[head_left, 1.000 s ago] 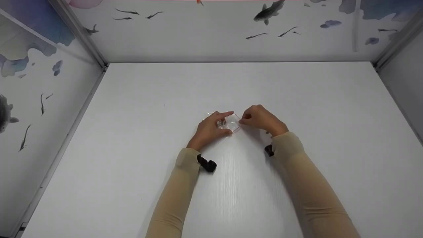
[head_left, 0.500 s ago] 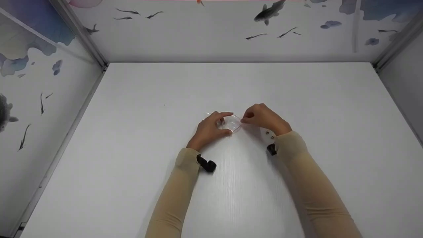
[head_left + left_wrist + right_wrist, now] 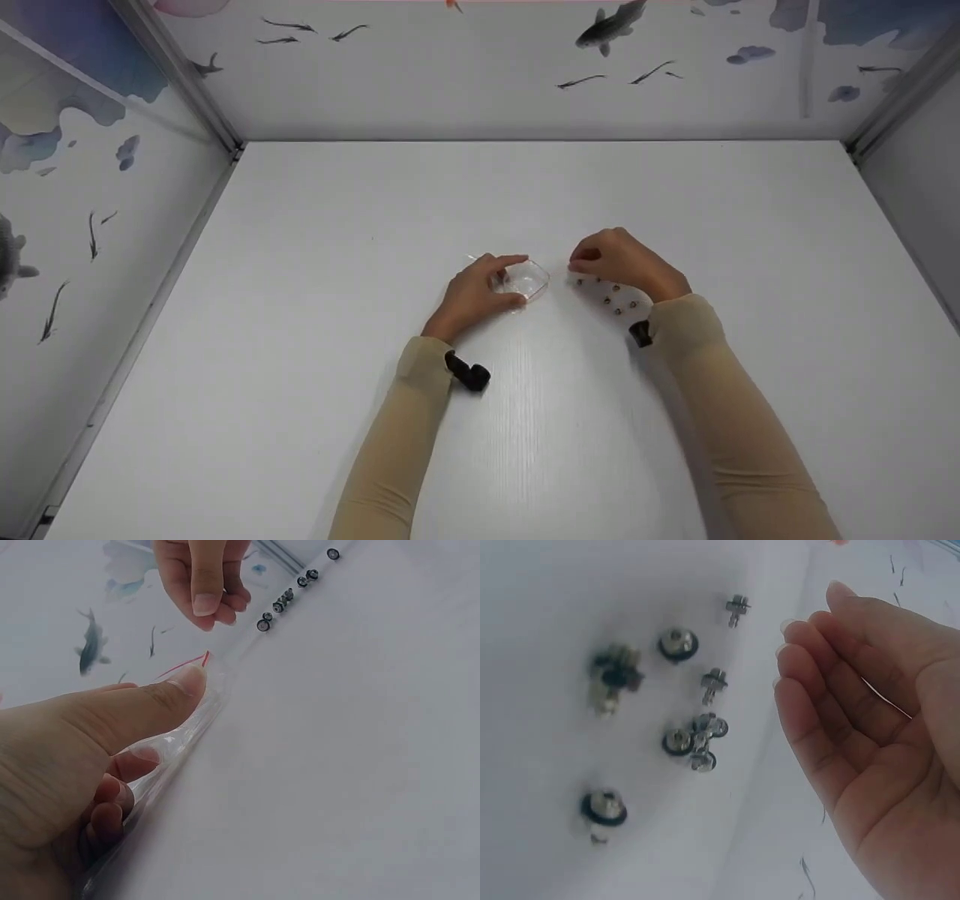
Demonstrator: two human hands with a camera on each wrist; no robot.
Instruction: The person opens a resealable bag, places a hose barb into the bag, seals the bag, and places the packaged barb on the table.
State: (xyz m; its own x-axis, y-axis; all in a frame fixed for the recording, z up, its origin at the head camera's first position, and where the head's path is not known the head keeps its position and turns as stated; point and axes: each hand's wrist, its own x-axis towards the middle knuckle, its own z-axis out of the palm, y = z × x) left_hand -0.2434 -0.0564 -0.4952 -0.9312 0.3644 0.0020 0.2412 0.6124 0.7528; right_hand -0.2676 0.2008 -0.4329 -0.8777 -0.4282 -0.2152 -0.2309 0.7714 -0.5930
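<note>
The left hand (image 3: 474, 292) grips an open, clear, red-edged plastic bag (image 3: 528, 282), the loosely curled right hand (image 3: 624, 261) looks empty, and at least 6 small metal fittings (image 3: 678, 643) lie outside, right.

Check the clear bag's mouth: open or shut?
Open: in the head view, the clear bag, held by the left hand, has its rim spread into a loop.

No lettering, brand, number or sign can be read in any view: none on the clear plastic bag (image 3: 526, 280) or the printed wall panel (image 3: 420, 90). The small metal fittings (image 3: 678, 644) are partly blurred, so fine markings there may escape notice.
</note>
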